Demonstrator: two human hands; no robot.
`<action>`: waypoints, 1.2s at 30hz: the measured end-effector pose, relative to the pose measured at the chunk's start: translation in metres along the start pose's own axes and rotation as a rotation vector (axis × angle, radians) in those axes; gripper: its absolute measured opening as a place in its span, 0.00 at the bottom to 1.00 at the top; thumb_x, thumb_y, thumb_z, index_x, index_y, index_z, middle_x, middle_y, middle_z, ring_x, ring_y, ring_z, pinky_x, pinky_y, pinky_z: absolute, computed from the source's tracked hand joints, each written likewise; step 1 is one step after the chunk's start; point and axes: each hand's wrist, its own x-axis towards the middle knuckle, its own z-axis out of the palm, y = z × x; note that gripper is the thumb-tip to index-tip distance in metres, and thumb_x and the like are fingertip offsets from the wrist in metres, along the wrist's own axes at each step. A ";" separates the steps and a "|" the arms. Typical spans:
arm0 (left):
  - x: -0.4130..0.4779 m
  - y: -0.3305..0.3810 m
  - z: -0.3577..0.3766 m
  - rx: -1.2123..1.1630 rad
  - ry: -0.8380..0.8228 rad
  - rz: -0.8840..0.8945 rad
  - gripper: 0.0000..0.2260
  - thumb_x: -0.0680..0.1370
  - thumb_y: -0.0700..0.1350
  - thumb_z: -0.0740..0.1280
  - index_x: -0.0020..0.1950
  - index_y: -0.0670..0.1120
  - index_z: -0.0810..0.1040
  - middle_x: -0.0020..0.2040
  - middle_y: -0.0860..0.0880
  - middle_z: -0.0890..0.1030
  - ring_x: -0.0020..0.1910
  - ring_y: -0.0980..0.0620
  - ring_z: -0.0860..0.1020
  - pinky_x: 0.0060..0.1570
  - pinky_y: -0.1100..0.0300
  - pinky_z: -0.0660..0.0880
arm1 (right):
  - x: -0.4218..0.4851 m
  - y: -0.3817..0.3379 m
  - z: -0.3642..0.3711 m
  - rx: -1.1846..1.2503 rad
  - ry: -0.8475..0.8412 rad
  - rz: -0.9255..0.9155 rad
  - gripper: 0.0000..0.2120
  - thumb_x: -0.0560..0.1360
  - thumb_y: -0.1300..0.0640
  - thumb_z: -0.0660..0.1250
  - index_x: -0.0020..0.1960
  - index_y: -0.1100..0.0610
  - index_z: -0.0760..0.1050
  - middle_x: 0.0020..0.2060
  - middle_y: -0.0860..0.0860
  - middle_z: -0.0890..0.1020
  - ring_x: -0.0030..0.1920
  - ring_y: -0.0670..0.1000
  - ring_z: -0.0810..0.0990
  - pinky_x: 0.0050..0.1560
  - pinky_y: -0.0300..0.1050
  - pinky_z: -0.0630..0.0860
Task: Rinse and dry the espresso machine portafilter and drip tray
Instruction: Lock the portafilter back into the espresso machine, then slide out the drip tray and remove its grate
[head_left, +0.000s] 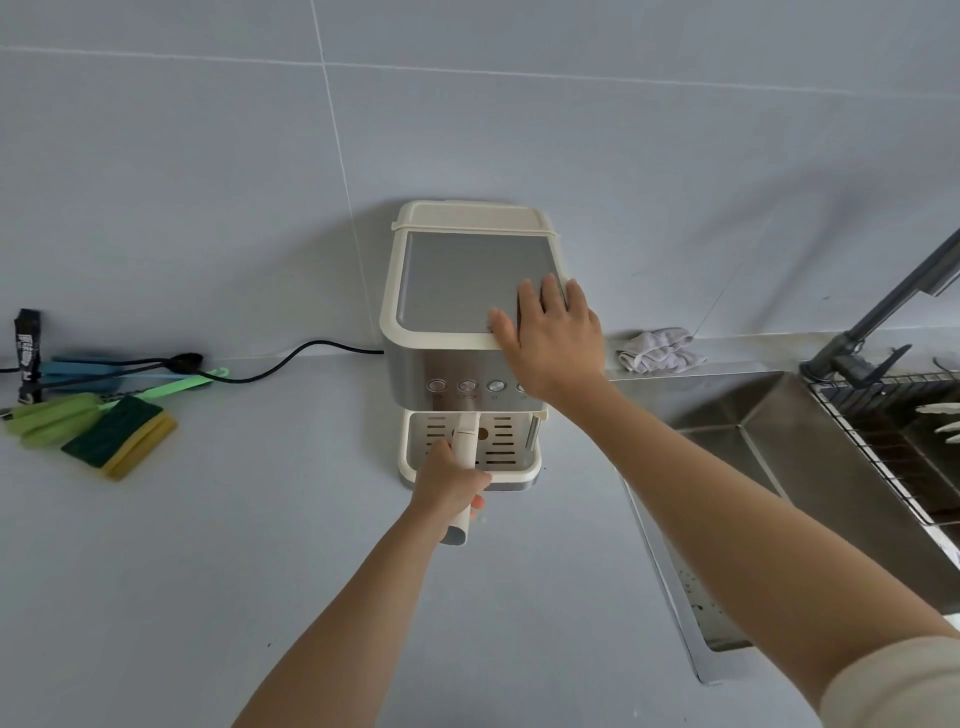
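The espresso machine (467, 280) stands against the far wall on the grey counter (260, 545), and the person is braced at it with both hands. The left hand (449, 488) is wrapped round the cream handle of the portafilter (465, 439), fingers curled tight about it, with the handle pointing straight out toward the near edge. The right hand (550, 338) lies flat on the machine's top near its right front corner, fingers straight and slightly spread, pressing down. The portafilter's head is hidden under the front panel, so I can't tell whether it is locked in or already loose. The drip tray (514, 473) sits in its place at the foot of the machine, slotted cover on, directly beneath the handle.

To my eye the portafilter is the first piece coming out. It looks rigid, with most of its weight likely in the hidden metal head, so the handle is the right grip. The flat palm above looks meant to stop the machine skating on the smooth counter. The tray looks like light, stiff plastic. It is best taken by its front lip with both hands and kept level, as it may hold water. The sink (769, 415) waits to the right, with a crumpled cloth (657, 351) on the ledge behind it for drying.
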 end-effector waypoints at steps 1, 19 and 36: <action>0.000 0.000 0.000 0.002 -0.007 0.011 0.15 0.73 0.36 0.66 0.57 0.43 0.69 0.49 0.47 0.75 0.27 0.54 0.74 0.22 0.67 0.69 | 0.000 0.000 -0.001 0.006 0.009 -0.002 0.29 0.77 0.40 0.45 0.67 0.59 0.64 0.63 0.57 0.69 0.66 0.59 0.63 0.63 0.53 0.64; 0.038 -0.090 -0.064 0.270 0.070 0.083 0.33 0.74 0.41 0.69 0.75 0.48 0.56 0.72 0.45 0.66 0.71 0.47 0.65 0.65 0.53 0.66 | -0.063 0.099 0.058 0.416 -0.284 0.340 0.31 0.74 0.53 0.63 0.72 0.60 0.55 0.71 0.57 0.64 0.68 0.58 0.66 0.61 0.49 0.67; 0.119 -0.074 -0.049 0.664 -0.055 0.287 0.42 0.56 0.54 0.78 0.65 0.48 0.64 0.57 0.49 0.73 0.57 0.48 0.73 0.54 0.53 0.74 | -0.044 0.067 0.151 0.346 -0.625 0.094 0.42 0.64 0.42 0.74 0.71 0.55 0.59 0.65 0.51 0.68 0.67 0.52 0.65 0.68 0.48 0.66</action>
